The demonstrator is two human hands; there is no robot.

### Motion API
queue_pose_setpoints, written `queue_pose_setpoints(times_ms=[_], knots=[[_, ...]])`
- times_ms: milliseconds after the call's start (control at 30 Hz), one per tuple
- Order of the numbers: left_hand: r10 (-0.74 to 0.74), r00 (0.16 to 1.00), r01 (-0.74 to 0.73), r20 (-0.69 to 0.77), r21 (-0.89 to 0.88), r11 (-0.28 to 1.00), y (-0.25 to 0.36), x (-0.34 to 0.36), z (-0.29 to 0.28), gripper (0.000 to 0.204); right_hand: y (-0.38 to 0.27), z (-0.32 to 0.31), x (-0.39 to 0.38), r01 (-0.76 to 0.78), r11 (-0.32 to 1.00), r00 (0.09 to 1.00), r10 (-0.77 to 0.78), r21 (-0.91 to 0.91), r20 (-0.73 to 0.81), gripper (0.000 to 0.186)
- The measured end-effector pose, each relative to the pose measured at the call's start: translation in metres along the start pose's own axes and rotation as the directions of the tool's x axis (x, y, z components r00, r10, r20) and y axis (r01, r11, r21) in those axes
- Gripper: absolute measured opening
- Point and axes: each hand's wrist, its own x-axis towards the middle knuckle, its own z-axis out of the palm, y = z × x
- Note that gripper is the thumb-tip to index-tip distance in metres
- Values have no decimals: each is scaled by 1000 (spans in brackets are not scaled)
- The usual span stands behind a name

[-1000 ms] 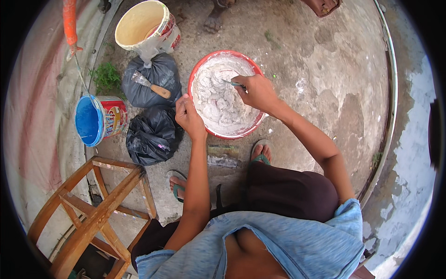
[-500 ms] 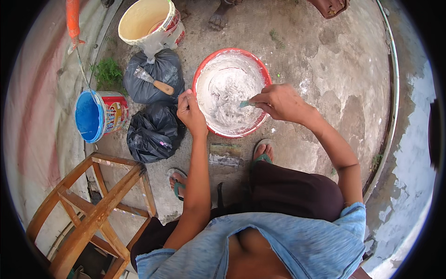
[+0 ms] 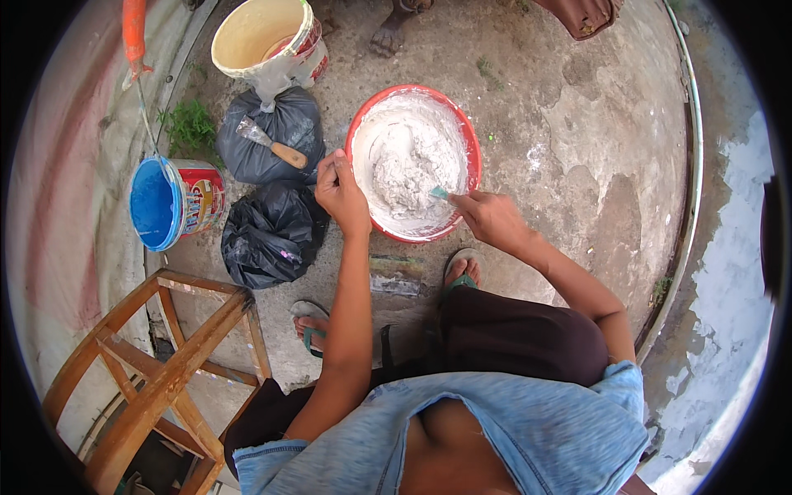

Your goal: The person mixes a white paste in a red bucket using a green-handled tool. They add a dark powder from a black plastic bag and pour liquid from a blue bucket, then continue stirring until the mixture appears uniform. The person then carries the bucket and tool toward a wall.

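A red plastic basin (image 3: 472,165) holds thick white paste (image 3: 404,161) smeared up its inner wall. My left hand (image 3: 341,190) grips the basin's left rim with fingers closed. My right hand (image 3: 493,216), at the lower right of the basin, is closed on a small teal tool (image 3: 438,193) whose end sits in the paste. A putty knife (image 3: 288,155) with a wooden handle lies on a grey-black plastic bag (image 3: 257,169) to the left.
A white bucket (image 3: 247,37), a blue bucket (image 3: 153,206) and another black bag (image 3: 268,235) stand left. A wooden frame (image 3: 181,363) is at lower left. A bare foot (image 3: 388,33) shows beyond the basin. A pipe (image 3: 697,165) runs along the right, on concrete ground (image 3: 577,124).
My right hand and the teal tool have moved down and right, from the basin's middle toward its lower right. The paste's surface has shifted. My left hand stays at the rim.
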Motion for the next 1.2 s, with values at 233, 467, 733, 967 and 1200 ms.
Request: queue_pose_setpoints(times_ms=[233,467,733,967,1200], knots=[[32,999,-33,20,2,999,-4,-2,-10,35,11,-82,25,107,993,991,-103,-44,90,23],[7,999,-7,44,-2,1000,8,-10,-6,35,82,-50,53,82,987,992,-95,-141,-88,23],[30,999,-30,-32,12,999,6,-13,0,39,60,-22,-27,-344,876,933,280,338,225,20],[-26,995,23,-98,-35,999,17,-32,10,38,8,12,-50,-636,319,759,420,702,497,23],[-10,998,8,-64,-43,999,5,-32,-3,36,-24,6,-18,-551,176,813,336,816,476,24]])
